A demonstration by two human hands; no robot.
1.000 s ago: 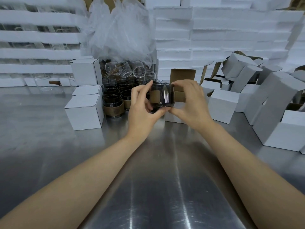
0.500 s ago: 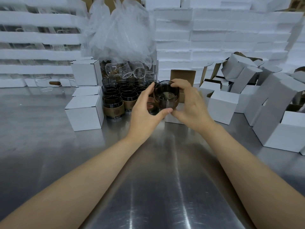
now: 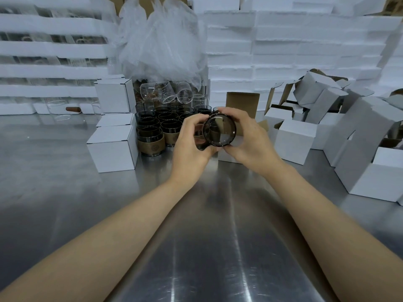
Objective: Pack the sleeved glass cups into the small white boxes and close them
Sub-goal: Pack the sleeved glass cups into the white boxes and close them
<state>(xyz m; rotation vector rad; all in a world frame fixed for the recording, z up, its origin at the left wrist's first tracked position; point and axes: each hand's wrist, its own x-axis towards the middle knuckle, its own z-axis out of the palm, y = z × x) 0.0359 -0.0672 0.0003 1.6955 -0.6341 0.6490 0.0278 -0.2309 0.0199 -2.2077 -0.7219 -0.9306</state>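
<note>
I hold one smoky glass cup (image 3: 219, 130) in the air above the steel table (image 3: 65, 192), tipped so its round mouth faces me. My left hand (image 3: 192, 141) grips it from the left and my right hand (image 3: 246, 138) grips it from the right, fingers curled over its rim. Right behind the cup stands an open small white box (image 3: 231, 156) with its brown flap (image 3: 242, 105) raised; my hands hide most of it. Several sleeved cups (image 3: 157, 131) with brown bands stand grouped at the left of my hands.
Closed white boxes (image 3: 112, 149) are stacked left of the cup group. Several open and folded white boxes (image 3: 340, 136) pile up at the right. Clear glasses under a plastic bag (image 3: 161, 44) and white foam trays (image 3: 283, 51) line the back.
The cup has turned in my hands from lying sideways to facing its mouth at me. Both hands stayed at the same spot in front of the open box.
</note>
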